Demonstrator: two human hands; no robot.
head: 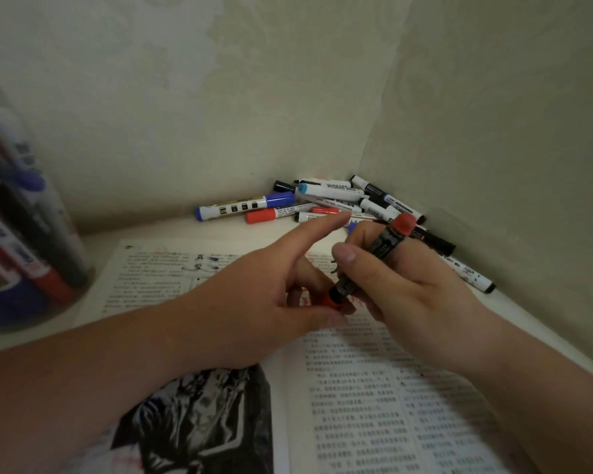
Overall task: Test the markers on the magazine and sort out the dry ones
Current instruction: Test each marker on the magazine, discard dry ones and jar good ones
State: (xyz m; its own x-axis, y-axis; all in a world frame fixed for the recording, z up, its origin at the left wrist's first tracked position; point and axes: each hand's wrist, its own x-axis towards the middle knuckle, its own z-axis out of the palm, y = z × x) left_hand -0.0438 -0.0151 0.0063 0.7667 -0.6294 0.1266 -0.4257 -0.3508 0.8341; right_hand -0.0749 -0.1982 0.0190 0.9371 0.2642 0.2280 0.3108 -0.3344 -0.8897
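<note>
An open magazine (374,388) lies flat on the white table, with red and blue scribbles on its upper page. My right hand (401,292) grips a dark-barrelled red marker (384,246), tilted with its red end up and its lower end over the page. My left hand (254,295) pinches the red cap (332,301) at the marker's lower end between thumb and curled fingers, index finger stretched out. Whether the cap sits on the tip or just off it is hidden. A pile of several markers (322,200) lies in the far corner.
A clear plastic jar (21,234) holding several markers stands at the left edge, blurred. Two walls meet behind the pile and close off the back and the right. A lone white marker (469,273) lies by the right wall.
</note>
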